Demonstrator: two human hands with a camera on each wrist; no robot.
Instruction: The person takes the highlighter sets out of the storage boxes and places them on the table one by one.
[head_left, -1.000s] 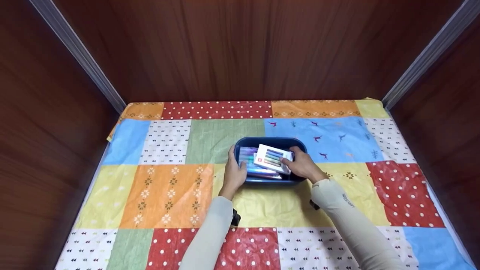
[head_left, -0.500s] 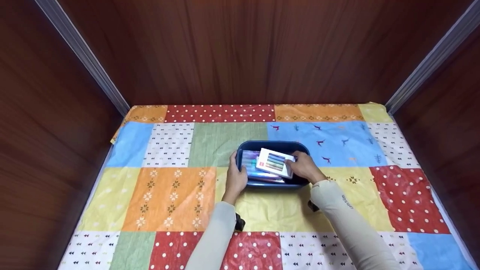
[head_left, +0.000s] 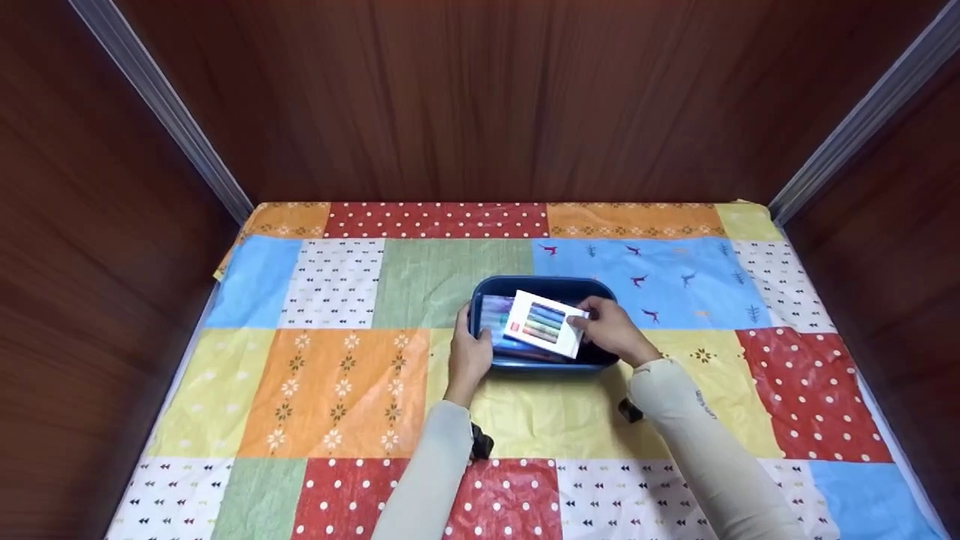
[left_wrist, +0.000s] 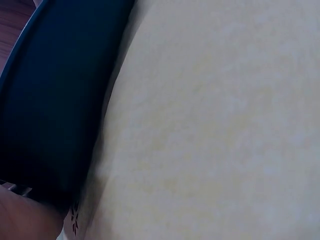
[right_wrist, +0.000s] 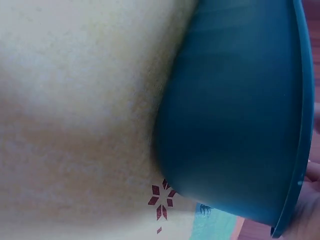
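**White box pinched at the blue bin**

From my end, I find the white box a little right of the middle of the frame, within the bin's outline and slanting down to the right. Its face shows a panel of coloured stripes. Part of a shiny purple-blue packet shows beneath its left end; I can't tell whether the two touch.

The right hand pinches the box's right end, thumb on the face. The left hand grips the bin's left side, thumb over the rim and fingers outside.

I judge the step in hand to be handling the box while the bin is steadied; whether it is going in or coming out, I can't tell. The next move, I judge, calls for a firm pinch, a steady bin and care that the box's corner doesn't snag the packet.

Around them, the bin stands on the patchwork-covered surface. Pale sleeves enter from the lower edge, and dark wooden panels fill the upper frame.
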